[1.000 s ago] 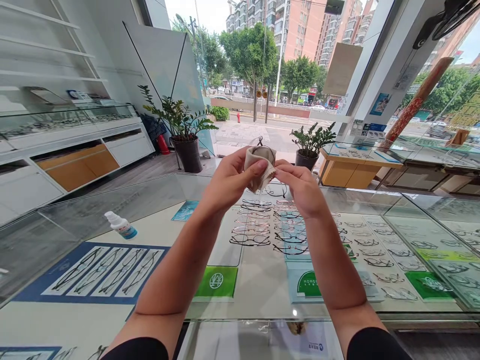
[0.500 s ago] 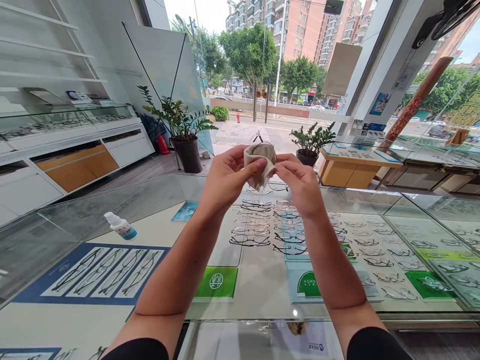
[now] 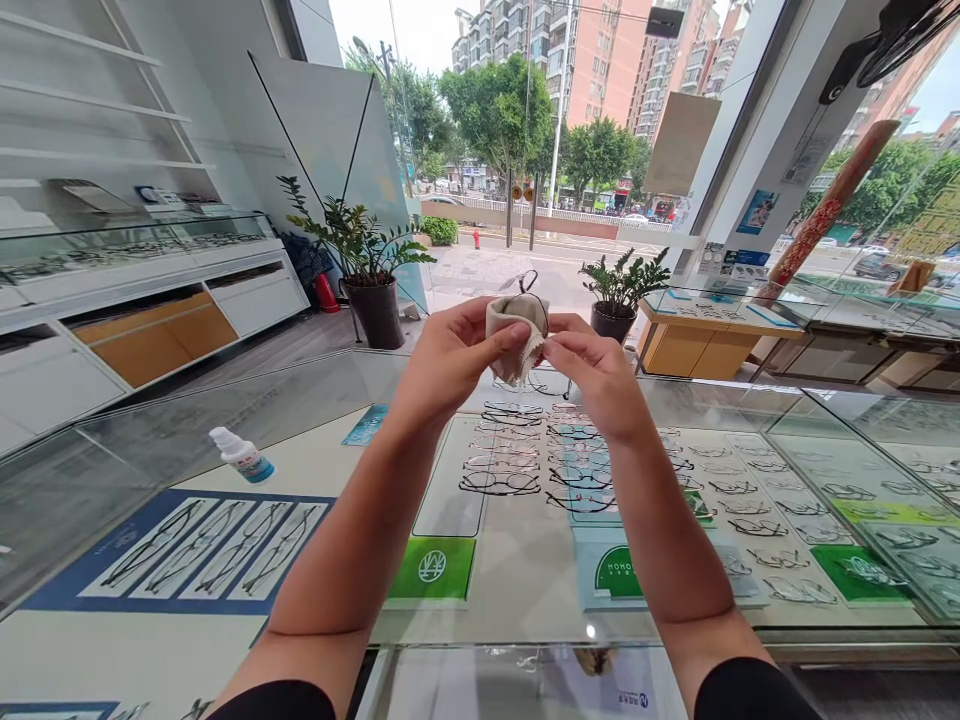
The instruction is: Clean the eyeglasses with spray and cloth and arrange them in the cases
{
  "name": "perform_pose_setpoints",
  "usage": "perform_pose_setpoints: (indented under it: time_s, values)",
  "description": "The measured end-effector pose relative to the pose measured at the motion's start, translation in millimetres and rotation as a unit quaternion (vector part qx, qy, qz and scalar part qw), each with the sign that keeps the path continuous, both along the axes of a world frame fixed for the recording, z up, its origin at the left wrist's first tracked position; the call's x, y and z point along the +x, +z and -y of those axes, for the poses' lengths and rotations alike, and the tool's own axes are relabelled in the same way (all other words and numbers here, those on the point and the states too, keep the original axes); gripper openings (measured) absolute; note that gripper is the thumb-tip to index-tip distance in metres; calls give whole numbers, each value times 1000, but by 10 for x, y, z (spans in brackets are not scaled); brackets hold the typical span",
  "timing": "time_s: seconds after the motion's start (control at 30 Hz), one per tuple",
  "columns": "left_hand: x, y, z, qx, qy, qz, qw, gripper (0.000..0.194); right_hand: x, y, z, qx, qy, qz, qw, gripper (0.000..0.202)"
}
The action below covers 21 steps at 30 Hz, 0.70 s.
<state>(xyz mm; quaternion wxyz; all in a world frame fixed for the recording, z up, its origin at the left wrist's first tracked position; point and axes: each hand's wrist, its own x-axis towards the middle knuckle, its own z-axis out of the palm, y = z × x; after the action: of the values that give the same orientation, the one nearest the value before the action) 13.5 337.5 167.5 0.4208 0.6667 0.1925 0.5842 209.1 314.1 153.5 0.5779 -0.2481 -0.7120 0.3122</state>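
Left grip: closed around a beige cloth (image 3: 517,312), the thumb of this left hand (image 3: 452,352) pressed flat on the near face, fingers curled behind.
Right grip: a narrow pinch; from where I stand this right hand (image 3: 600,368) seems to have the side of the spectacles beside the cloth's zigzag edge, though the exact contact is hidden.
Spectacles: one rim of the spectacles (image 3: 523,285) is wrapped in the cloth, a thin dark part poking out above; they are held up in the air, between both hands.
Weight and stiffness: very light, I'd judge, with slim parts that would bend under a hard squeeze or twist.
Lens: probably smooth, slippery and easy to scratch or smear, so bare fingertips do best off it.
Cloth: soft and limp, folding wherever the thumb pushes; it should cushion the pressure.
Best hold: the rim edge or the bridge, close to the pressed lens; a thin side arm would give a springy, risky hold.
Bench: the glass-topped bench (image 3: 517,595) lies below, with rows of frames (image 3: 501,488) under and just nearer than the hands.
Spray bottle: a white and blue spray bottle (image 3: 242,456), off to the left, well apart from both hands.
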Motion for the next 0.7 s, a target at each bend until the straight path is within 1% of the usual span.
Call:
perform_pose_setpoints:
  time_s: [0.17, 0.3, 0.43, 0.6, 0.7]
  values:
    - [-10, 0, -17, 3, -39, -11, 999, 46, -10, -48, -88, -46, 59, -35, 997, 24]
    - [-13, 7, -7, 5, -66, -34, 997, 44, -26, -64, -107, -78, 82, -53, 992, 24]
    - [29, 2, 7, 11, -53, -29, 998, 45, -27, -67, -106, -87, 77, -51, 992, 24]
    - [114, -54, -20, 9, -15, 7, 1000, 45, 18, -47, -88, -70, 65, 1, 995, 28]
    - [116, -71, -42, 0, -35, 1, 999, 45, 63, -8, -59, -46, 31, 28, 998, 27]
